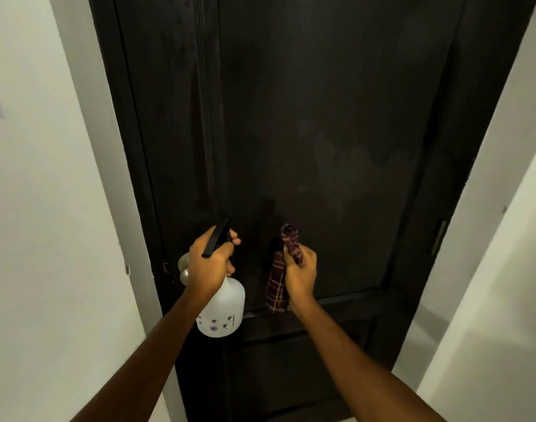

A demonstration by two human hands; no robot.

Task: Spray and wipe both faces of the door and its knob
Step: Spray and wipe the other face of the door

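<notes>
dark brown, nearly black wood fills the view: the door (321, 117) stands shut in its frame, and only this one face of it shows. the knob (183, 268), a dull silver one, sits at the door's left edge, mostly hidden behind the left hand (210, 263).

that hand grips the spray bottle (224, 312) up at the neck, its fingers (234, 241) curled round the black trigger head, with the white body hanging below the wrist. the right hand (301, 275) is bunched round the cloth (277, 287), a dark red checked one. its fingers (309, 254) pinch the middle, so one end sticks up and the rest dangles close to the door.

here's what i'd worry about. the bottle hangs just beside the knob, so a careless swing could knock plastic against metal. with all the weight below the grip, a wet neck might let it slip. the cloth is wadded so tight that only a small bit would meet the wood, and that could leave streaks. on a finish this dark they would show, and there are already faint cloudy patches (352, 166) higher up. too much spray would likely run down and pool on the ledge (321, 300) above the lower panel. the knob is easy to skip, tucked behind the hand like that. with both hands full, turning it to reach the other face looks awkward.
</notes>
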